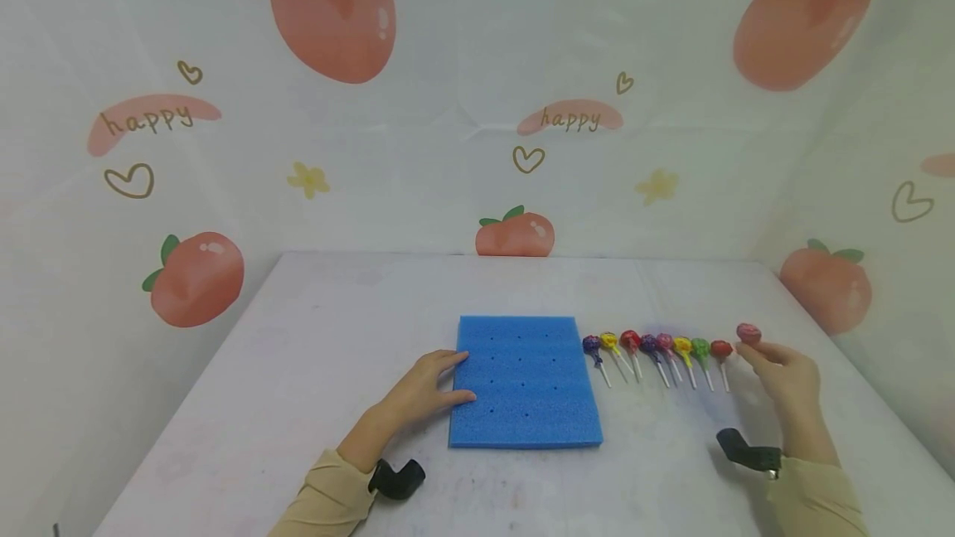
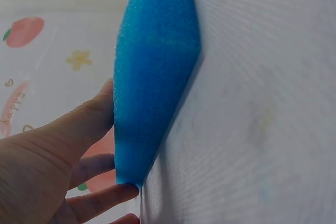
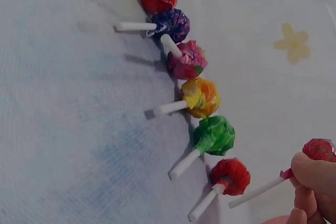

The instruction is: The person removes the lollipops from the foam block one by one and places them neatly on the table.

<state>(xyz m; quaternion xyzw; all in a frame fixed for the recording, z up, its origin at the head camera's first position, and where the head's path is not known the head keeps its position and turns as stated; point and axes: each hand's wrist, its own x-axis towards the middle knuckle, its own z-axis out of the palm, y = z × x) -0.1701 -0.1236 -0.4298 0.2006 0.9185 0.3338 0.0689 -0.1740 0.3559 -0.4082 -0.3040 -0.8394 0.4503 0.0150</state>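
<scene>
My left hand (image 1: 419,388) rests on the left edge of a blue foam board (image 1: 522,429), which has rows of small holes in its top. In the left wrist view the thumb and fingers (image 2: 102,203) touch the foam's side. My right hand (image 1: 787,375) pinches a pinkish-red wrapped lollipop (image 1: 748,334) just below its head, above the table. The right wrist view shows its white stick (image 3: 257,192) pointing down and left. Nearest to that hand lies a red lollipop (image 1: 721,349), beside a green one (image 1: 700,348).
More lollipops lie in a row right of the board, among them a yellow one (image 1: 682,346), a pink one (image 1: 665,342) and a purple one (image 1: 592,345). Black wrist mounts (image 1: 397,481) sit on both wrists. A printed curtain (image 1: 433,172) hangs behind the white table (image 1: 358,305).
</scene>
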